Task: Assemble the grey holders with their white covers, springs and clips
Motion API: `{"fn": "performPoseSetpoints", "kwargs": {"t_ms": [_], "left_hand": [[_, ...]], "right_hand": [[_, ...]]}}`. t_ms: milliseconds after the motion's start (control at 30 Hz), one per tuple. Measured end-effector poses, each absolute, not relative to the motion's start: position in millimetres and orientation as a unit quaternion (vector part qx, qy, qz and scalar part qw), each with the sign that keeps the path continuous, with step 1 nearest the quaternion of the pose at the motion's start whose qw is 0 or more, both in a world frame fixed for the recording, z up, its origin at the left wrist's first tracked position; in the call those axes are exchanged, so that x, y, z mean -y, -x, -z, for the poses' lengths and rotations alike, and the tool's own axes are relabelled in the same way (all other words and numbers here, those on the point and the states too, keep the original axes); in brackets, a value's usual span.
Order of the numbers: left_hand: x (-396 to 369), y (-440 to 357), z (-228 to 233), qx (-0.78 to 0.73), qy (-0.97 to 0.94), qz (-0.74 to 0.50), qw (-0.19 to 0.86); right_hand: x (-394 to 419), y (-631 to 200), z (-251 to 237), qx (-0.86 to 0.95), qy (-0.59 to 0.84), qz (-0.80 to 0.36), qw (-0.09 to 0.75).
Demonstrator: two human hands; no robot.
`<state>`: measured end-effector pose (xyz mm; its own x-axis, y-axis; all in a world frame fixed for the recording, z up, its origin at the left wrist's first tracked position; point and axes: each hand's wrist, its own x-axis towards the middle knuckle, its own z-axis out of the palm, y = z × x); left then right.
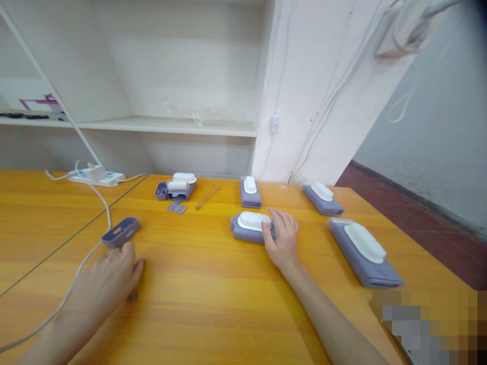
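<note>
My right hand (282, 238) grips the right end of a purple case (247, 234), thumb on the near side and fingers over the far side. A white bristled brush head (252, 221) sits on top of that case, and a small tab sticks out at its left end. My left hand (108, 276) is palm down over the table at the left, fingers curled under; what they hold, if anything, is hidden. Just beyond its knuckles is a purple oval end cap (122, 232) with holes; I cannot tell whether they touch. A small dark bit (132, 296) shows below the left hand.
Similar brush-topped cases stand at the back (250, 192), back right (322, 198) and right (365, 253). Another case (182, 186) lies with its cap off near flat purple pieces (177, 208) and a spring (207, 196). A white cable (91, 253) runs from a power strip (97, 176).
</note>
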<state>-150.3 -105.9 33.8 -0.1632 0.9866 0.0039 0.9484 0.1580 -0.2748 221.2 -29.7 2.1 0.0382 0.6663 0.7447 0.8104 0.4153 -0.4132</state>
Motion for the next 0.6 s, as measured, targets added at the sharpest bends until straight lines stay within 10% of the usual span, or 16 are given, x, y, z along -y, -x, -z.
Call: {"fn": "performPoseSetpoints", "kwargs": {"t_ms": [200,600], "left_hand": [[99.0,141.6,-35.5,0.716,0.698,-0.017,-0.003],[142.8,43.3,-47.4,0.462,0.808,0.211,-0.299]], "right_hand": [[45.0,-215.1,-13.7,0.738,0.449,0.156,0.479],[87.1,-152.3,-18.4,0.944,0.21,0.157,0.202]]}}
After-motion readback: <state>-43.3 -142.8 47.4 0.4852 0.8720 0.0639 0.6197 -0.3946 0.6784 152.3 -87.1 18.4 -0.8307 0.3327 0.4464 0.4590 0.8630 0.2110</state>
